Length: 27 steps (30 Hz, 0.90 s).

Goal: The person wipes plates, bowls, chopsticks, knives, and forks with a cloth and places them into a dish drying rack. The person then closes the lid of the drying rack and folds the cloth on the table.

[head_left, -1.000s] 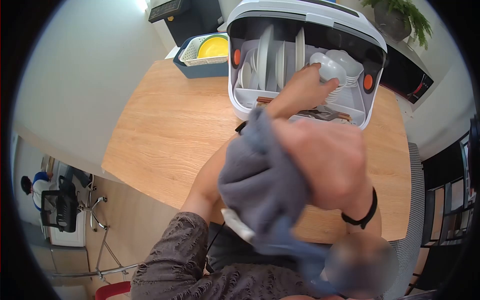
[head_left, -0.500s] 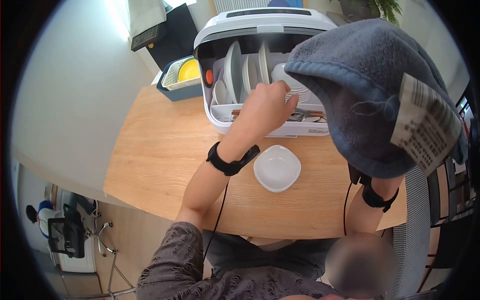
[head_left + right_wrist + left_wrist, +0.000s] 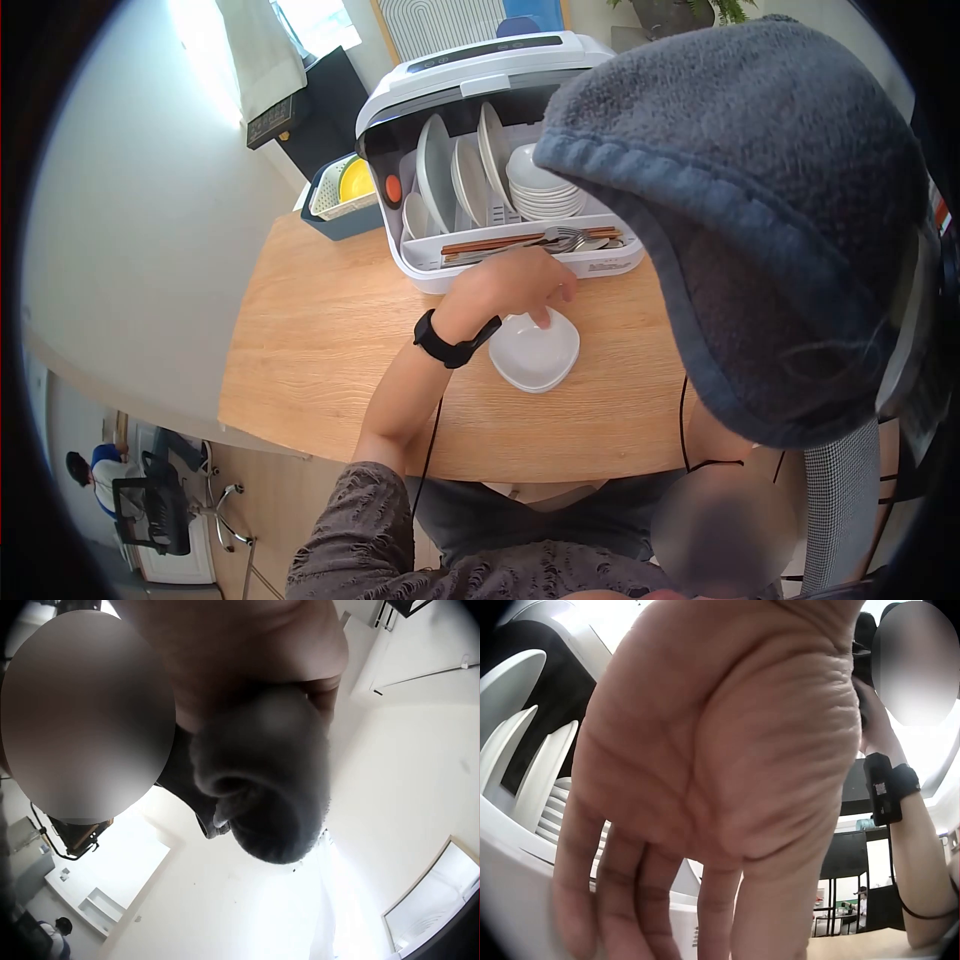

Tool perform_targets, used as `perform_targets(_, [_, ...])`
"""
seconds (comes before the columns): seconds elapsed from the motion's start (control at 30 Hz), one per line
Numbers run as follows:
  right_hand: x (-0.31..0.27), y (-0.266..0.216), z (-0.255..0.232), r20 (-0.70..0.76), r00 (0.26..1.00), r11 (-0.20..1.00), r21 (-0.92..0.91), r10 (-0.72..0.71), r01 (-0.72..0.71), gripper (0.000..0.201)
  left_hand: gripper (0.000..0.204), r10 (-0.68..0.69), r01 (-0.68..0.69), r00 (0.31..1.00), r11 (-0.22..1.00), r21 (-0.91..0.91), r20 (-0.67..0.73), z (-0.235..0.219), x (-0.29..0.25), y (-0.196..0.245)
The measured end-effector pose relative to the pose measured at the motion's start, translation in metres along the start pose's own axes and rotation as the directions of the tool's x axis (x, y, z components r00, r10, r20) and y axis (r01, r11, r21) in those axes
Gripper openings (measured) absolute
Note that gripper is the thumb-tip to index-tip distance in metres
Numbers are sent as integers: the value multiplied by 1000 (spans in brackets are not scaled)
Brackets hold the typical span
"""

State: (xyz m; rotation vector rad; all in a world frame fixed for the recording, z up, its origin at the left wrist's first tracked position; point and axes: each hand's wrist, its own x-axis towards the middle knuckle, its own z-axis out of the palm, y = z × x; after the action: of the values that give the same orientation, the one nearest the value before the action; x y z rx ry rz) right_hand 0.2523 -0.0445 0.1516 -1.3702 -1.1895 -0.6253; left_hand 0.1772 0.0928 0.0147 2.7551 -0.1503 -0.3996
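A white bowl (image 3: 536,352) sits on the wooden table in front of the dish cabinet. My left hand (image 3: 512,285) is over its far rim, thumb pointing down at the bowl; whether it touches is unclear. In the left wrist view the fingers of the left hand (image 3: 705,765) extend loosely, with no held object visible. A grey-blue cloth (image 3: 740,220) is raised at the right, close to the head camera, hiding my right hand there. From the right wrist view, my right hand (image 3: 255,645) grips the bunched cloth (image 3: 266,780).
The open white cabinet (image 3: 425,275) holds upright plates (image 3: 436,175), stacked bowls (image 3: 545,200), chopsticks and cutlery (image 3: 565,238). A blue bin (image 3: 350,222) with a basket and yellow bowl stands at the table's back left. Cables hang over the front edge. Someone sits far left.
The left hand has moved back from the cabinet's bowls to the bowl on the table. The cloth has swung up from the middle to the right and now looms larger.
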Motion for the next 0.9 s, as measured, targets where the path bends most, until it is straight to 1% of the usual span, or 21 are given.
perform_targets(0.03, [14,2,15,2,1000,1000,12,12,-12,36,36,138,-139,986,990,-5,-91,7,0,-9])
perform_targets(0.07, [28,3,29,6,1000,999,25,23,-23,36,36,137,-138,986,990,-4,-91,9,4,-12])
perform_targets(0.13, [50,4,52,18,999,998,49,44,-44,36,32,69,-68,997,997,42,-21,12,12,-12])
perform_targets(0.23, [57,3,60,32,997,994,74,74,-76,36,27,108,-98,991,988,122,-78,1,-2,-2])
perform_targets(0.27, [55,1,60,38,996,993,84,84,-87,36,27,109,-99,991,988,122,-79,3,2,-5])
perform_targets(0.33, [56,4,59,51,993,988,110,102,-107,36,23,-19,20,999,999,33,-37,10,12,-14])
perform_targets(0.37, [56,4,59,59,992,985,122,114,-120,36,23,-21,22,999,999,31,-36,7,7,-12])
perform_targets(0.43, [55,6,59,76,988,979,145,132,-142,36,20,72,-62,990,994,84,-122,1,-4,-7])
perform_targets(0.47, [50,5,55,86,986,976,155,141,-153,36,20,72,-62,990,995,81,-124,3,-3,-8])
perform_targets(0.5, [38,3,45,95,984,973,165,150,-164,36,19,42,-25,989,992,121,-143,7,1,-11])
perform_targets(0.53, [22,-1,31,105,982,969,175,157,-173,36,18,12,14,986,987,160,-165,9,3,-12])
perform_targets(0.57, [3,-5,13,115,980,965,186,163,-183,36,18,11,17,986,987,158,-168,5,-1,-9])
perform_targets(0.63, [-38,-9,-28,135,975,957,206,176,-202,36,20,102,-45,966,971,233,-236,-11,-20,8])
perform_targets(0.67, [-55,-8,-50,147,972,953,215,183,-212,35,20,101,-44,966,972,230,-240,-18,-30,14])
perform_targets(0.7, [-68,-3,-70,158,969,949,223,190,-223,35,20,185,-86,904,962,260,-386,-25,-42,20])
perform_targets(0.73, [-74,7,-89,169,966,944,232,198,-234,35,20,264,-120,815,947,297,-516,-32,-53,24])
perform_targets(0.77, [-69,27,-107,177,962,938,243,206,-246,35,21,339,-144,702,929,340,-627,-35,-59,24])
perform_targets(0.8, [-65,45,-121,185,959,932,255,213,-256,35,21,336,-141,702,929,341,-627,-39,-60,22])
perform_targets(0.83, [-57,64,-135,193,957,926,268,218,-265,35,18,324,-121,659,937,328,-679,-45,-59,17])
perform_targets(0.87, [-54,69,-139,203,953,920,279,224,-275,35,16,309,-104,612,944,313,-728,-50,-60,18])
perform_targets(0.9, [-49,69,-147,214,949,914,288,230,-287,35,14,320,-131,532,946,297,-784,-50,-62,23])
